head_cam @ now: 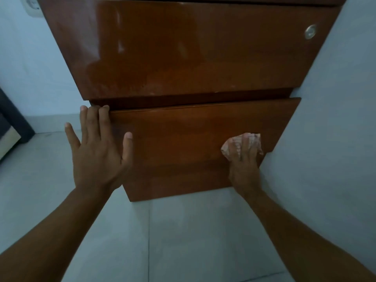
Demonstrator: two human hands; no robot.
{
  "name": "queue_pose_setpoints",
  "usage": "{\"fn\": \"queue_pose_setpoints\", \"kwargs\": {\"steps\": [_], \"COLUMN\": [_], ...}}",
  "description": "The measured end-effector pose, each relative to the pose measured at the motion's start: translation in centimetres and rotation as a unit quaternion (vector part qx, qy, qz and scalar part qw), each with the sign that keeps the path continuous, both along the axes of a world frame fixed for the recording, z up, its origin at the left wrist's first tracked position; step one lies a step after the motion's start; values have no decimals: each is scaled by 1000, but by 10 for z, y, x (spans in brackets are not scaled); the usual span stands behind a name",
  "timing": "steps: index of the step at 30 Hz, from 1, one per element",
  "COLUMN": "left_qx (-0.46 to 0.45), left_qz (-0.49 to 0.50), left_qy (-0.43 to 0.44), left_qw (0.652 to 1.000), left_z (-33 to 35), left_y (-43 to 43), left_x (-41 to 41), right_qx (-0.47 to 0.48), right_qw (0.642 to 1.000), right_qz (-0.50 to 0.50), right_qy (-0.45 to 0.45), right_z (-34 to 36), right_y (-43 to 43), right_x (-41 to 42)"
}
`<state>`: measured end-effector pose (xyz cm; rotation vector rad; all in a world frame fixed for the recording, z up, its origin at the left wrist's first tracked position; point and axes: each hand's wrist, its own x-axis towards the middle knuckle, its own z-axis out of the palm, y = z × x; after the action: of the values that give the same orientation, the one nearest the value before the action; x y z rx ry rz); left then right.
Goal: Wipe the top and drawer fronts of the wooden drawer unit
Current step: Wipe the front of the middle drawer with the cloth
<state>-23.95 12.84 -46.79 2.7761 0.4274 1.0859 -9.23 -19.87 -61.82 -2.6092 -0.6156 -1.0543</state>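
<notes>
A: The unit?
B: Glossy brown unit on pale floor tiles, against the wall.
A: Hands?
B: Left hand flat, fingers spread wide, at the unit's left edge. Right hand presses a cloth on the lower drawer.

Unit top lies beyond the upper edge. Right hand covers most of the cloth. Socket is cropped at the corner.

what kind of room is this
Probably a room in a home, perhaps a bedroom: a glossy wooden drawer unit against a pale wall, a tiled floor and a wall socket.
</notes>
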Motion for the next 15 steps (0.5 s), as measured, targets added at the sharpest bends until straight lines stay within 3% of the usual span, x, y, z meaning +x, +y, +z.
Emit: {"fn": "queue_pose_setpoints", "kwargs": {"steps": [5, 12, 15], "left_qx": [2, -4, -31], "left_qz": [-5, 19, 22], "left_qy": [3, 66, 95], "left_qw": [1000, 998, 995], "left_z": [0, 4, 7], "left_y": [0, -3, -12], "left_x": [1, -3, -13], "right_qx": [24, 247, 283], "right_qw": [997, 968, 954], "right_qz": [-42, -17, -9], "right_qy": [54, 34, 101], "right_z": [26, 74, 112], "right_y": [-48, -33, -10], "right_x": [14, -28, -57]}}
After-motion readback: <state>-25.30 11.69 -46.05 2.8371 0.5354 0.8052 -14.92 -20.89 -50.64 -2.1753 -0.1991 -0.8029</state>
